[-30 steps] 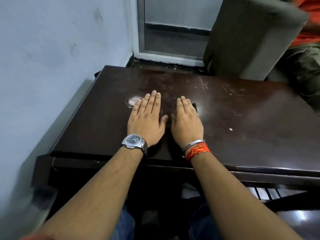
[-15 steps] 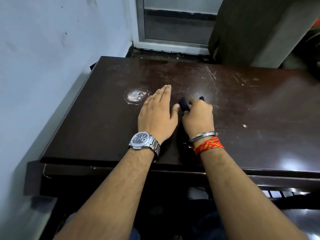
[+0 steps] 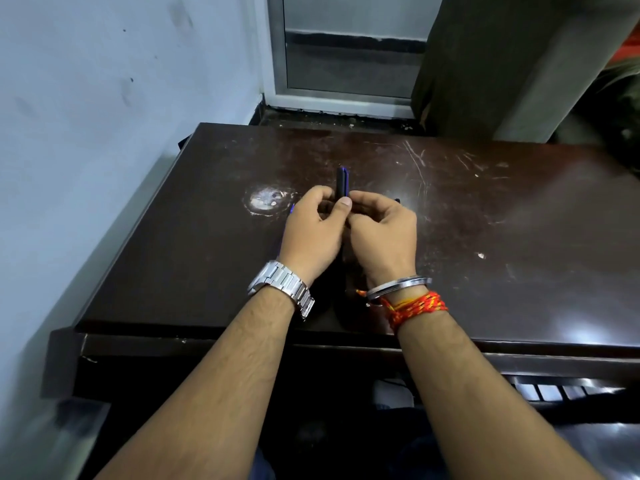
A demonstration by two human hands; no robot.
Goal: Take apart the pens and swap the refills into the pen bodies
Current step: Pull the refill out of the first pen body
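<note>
A dark pen with a blue clip stands upright above the middle of the dark wooden table, its top end poking out above my fingers. My left hand and my right hand both grip its lower part, thumbs and fingertips pressed together around it. A small blue tip of another pen shows just left of my left hand, and a dark pen end peeks out behind my right hand. The rest of those pens is hidden.
A worn pale patch marks the tabletop left of my hands. A blue-grey wall runs close along the table's left edge. A grey upholstered chair back stands beyond the far right edge, next to a metal-framed door.
My hands were flat on the table a second ago. The right hand closed on a pen, then both hands lifted and now hold it upright between them.
</note>
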